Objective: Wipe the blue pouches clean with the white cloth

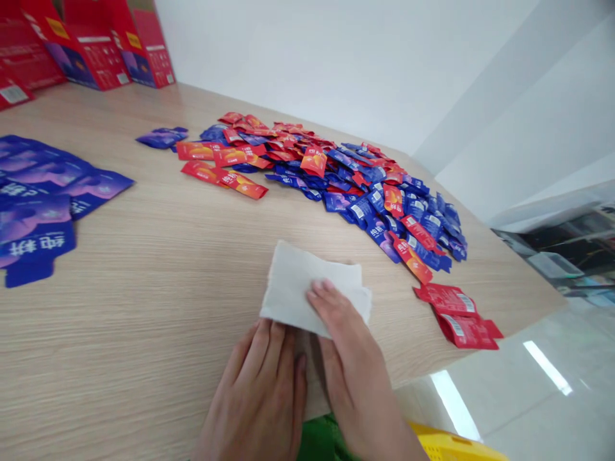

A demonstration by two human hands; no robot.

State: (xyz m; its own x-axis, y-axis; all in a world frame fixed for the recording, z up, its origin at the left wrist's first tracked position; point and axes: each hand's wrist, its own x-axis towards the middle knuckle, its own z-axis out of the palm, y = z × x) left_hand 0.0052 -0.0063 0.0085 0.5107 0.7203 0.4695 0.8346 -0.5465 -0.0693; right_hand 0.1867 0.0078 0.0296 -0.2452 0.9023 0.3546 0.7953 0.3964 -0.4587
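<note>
Pressing a folded white sheet [307, 288] flat on the worktop [125, 333]

The right hand's fingers [331, 301] lie flat and close together across the sheet, not curled round it; the left hand's fingers [262, 346] rest against its near edge. Flat fingers look the sound way to keep the fold even. Beyond, a heap of red and blue sachets [346, 186] spreads across the worktop, with loose red sachets [456, 314] near the corner, their barcodes [465, 303] showing. Blue carton blanks [48, 179] carry large white Chinese characters [29, 246], too angled to read with certainty; red cartons [96, 51] stand behind.
</note>
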